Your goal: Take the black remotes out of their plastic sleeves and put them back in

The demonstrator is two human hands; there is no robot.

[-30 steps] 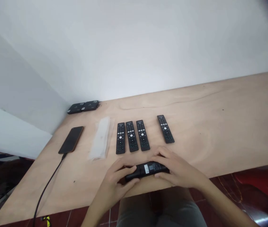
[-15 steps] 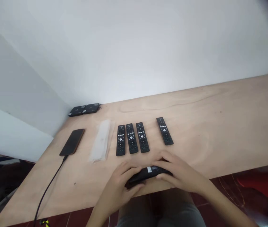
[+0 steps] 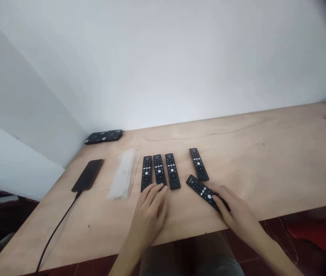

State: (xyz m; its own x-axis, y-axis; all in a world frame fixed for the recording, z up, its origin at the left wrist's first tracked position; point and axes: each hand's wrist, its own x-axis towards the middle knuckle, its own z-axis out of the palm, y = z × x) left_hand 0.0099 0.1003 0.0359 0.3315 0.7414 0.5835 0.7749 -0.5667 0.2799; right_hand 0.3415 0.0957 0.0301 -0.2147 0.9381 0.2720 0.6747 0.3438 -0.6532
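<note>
**Right hand [image 3: 237, 214] clenches slim black remote control [image 3: 201, 191] near the surface's [image 3: 266, 168] front edge**

The remote lies angled, buttons up, its lower end held in the right grip, just beside a lone black remote [image 3: 199, 165]. The left hand [image 3: 148, 214] stays released, flat and open, its fingertips [image 3: 153, 188] touching a row of three black remotes [image 3: 159, 170]. Farther left lie a clear plastic sleeve [image 3: 122, 174] and a black smartphone [image 3: 87, 175] with a cable.

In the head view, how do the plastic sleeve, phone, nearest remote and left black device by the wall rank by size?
Largest: plastic sleeve; alike, unsure: phone, nearest remote; smallest: left black device by the wall.
</note>
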